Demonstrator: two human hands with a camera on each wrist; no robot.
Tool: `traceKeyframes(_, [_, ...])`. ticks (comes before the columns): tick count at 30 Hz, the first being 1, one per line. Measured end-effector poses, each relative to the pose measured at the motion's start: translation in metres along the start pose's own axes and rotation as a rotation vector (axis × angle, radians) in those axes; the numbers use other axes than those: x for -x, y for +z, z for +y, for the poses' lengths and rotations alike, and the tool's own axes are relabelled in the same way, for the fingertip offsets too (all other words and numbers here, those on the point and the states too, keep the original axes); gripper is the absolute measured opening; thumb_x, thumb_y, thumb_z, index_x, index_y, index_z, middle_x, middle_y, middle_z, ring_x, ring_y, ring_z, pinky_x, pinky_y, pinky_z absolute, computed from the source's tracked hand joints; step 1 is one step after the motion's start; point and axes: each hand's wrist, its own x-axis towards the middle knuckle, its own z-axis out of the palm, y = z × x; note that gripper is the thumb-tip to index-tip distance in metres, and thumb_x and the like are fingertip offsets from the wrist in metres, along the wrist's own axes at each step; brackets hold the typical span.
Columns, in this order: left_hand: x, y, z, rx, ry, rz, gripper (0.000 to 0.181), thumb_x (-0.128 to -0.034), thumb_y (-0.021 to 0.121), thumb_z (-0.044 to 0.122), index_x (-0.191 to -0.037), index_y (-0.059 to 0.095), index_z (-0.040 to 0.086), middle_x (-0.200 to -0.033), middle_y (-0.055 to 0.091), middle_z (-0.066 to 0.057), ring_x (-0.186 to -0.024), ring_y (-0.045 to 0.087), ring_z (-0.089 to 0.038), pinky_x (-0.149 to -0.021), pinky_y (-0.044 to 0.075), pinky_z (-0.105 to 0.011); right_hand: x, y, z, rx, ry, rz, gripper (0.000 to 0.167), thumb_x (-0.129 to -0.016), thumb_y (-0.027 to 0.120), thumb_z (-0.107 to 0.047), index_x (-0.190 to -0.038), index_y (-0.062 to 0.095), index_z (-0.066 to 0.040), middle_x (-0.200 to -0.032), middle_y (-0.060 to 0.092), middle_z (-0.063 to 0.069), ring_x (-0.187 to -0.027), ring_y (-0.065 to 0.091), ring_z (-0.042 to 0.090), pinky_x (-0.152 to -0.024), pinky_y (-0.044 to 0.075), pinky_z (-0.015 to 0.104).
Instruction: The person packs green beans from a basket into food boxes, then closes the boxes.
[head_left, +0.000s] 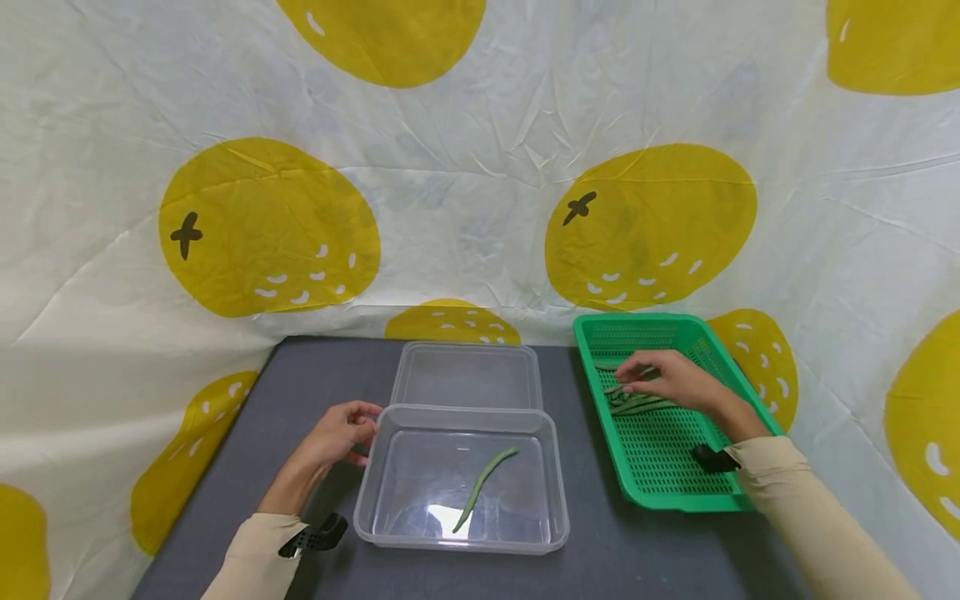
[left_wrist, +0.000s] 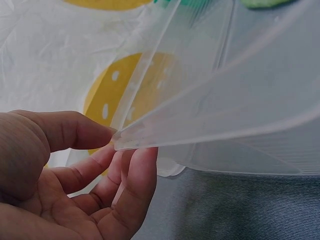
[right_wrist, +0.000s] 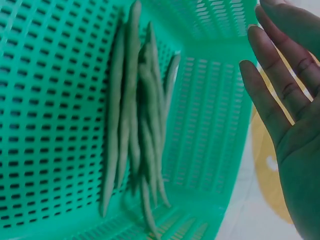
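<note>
Slender green string beans [right_wrist: 129,100] lie bunched in the green perforated plastic basket [head_left: 682,502], below the fingers of our right hand [head_left: 670,379], which are extended, slightly apart and empty. We would do well to pinch 1 mid-length, clear of its neighbours. Our left hand [head_left: 341,433] pinches the rim corner of the clear rectangular plastic container [head_left: 461,546]; 1 lone bean [head_left: 477,486] rests inside, rightward of those fingers.

No readable text, no legible labels, brands, numbers or signs
</note>
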Motion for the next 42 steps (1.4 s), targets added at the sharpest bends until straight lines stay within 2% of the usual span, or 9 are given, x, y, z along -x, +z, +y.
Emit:
traceKeyframes(6, [-0.001,-0.001,-0.002,-0.005,-0.002,0.013,0.036,-0.0976,0.057,0.004,-0.133,0.056,-0.006,-0.101,0.061,-0.018,-0.081,0.065,-0.025,-0.060,0.059,-0.040,0.004,-0.001,0.015,0.004,0.092,-0.023,0.022,-0.095,0.072,-0.015,-0.116,0.071,-0.018,-0.109,0.072,-0.001,-0.101,0.068,0.020,-0.085,0.057,0.031])
traceKeyframes(10, [-0.001,-0.001,-0.003,-0.007,0.000,0.010,0.036,-0.0981,0.056,0.004,-0.133,0.055,-0.006,-0.101,0.061,-0.018,-0.081,0.065,-0.025,-0.061,0.059,-0.040,0.008,-0.002,0.025,0.054,0.109,-0.037,0.023,-0.094,0.072,-0.016,-0.117,0.070,-0.018,-0.112,0.071,0.005,-0.104,0.066,0.024,-0.088,0.056,0.039])
traceKeyframes(15, [-0.002,-0.001,-0.004,-0.002,0.007,0.002,0.037,-0.0979,0.056,0.004,-0.134,0.055,-0.007,-0.102,0.060,-0.019,-0.081,0.065,-0.025,-0.060,0.059,-0.040,0.012,-0.002,0.036,0.039,0.139,-0.065,0.025,-0.095,0.070,-0.010,-0.119,0.069,-0.013,-0.116,0.070,0.014,-0.108,0.065,0.035,-0.087,0.056,0.035])
traceKeyframes(17, [-0.002,-0.001,-0.004,0.000,0.008,0.003,0.037,-0.0976,0.056,0.004,-0.133,0.055,-0.007,-0.101,0.060,-0.019,-0.080,0.065,-0.025,-0.060,0.059,-0.040,0.013,-0.001,0.040,0.028,0.144,-0.073,0.025,-0.095,0.070,-0.008,-0.120,0.069,-0.009,-0.116,0.070,0.014,-0.109,0.065,0.037,-0.085,0.056,0.031])
traceKeyframes(22, [-0.002,-0.001,-0.005,0.005,0.007,0.006,0.036,-0.0974,0.056,0.004,-0.132,0.056,-0.007,-0.101,0.061,-0.018,-0.081,0.064,-0.024,-0.059,0.059,-0.039,0.016,0.001,0.051,0.024,0.135,-0.093,0.026,-0.095,0.069,-0.005,-0.120,0.069,0.000,-0.115,0.070,0.017,-0.109,0.064,0.041,-0.083,0.057,0.032])
traceKeyframes(31, [-0.002,-0.001,-0.005,0.002,0.010,-0.003,0.036,-0.0969,0.057,0.004,-0.132,0.056,-0.007,-0.099,0.061,-0.016,-0.080,0.064,-0.024,-0.059,0.059,-0.039,0.022,0.004,0.074,0.074,0.159,-0.110,0.022,-0.094,0.070,-0.007,-0.116,0.072,-0.004,-0.117,0.071,0.014,-0.113,0.063,0.041,-0.088,0.056,0.049])
traceKeyframes(36, [-0.003,-0.002,-0.004,0.006,0.003,0.005,0.036,-0.0973,0.056,0.003,-0.132,0.056,-0.006,-0.099,0.060,-0.015,-0.079,0.064,-0.024,-0.059,0.059,-0.039,0.028,0.006,0.083,0.080,0.186,-0.115,0.022,-0.094,0.071,-0.011,-0.116,0.072,-0.007,-0.118,0.070,0.012,-0.112,0.063,0.038,-0.086,0.056,0.048])
traceKeyframes(42, [-0.004,-0.002,-0.004,0.013,0.002,0.002,0.036,-0.0976,0.056,0.004,-0.132,0.056,-0.006,-0.100,0.060,-0.017,-0.080,0.064,-0.024,-0.059,0.059,-0.040,0.032,0.006,0.087,0.090,0.167,-0.084,0.022,-0.095,0.069,-0.005,-0.117,0.072,-0.006,-0.118,0.070,0.013,-0.113,0.062,0.041,-0.088,0.056,0.051])
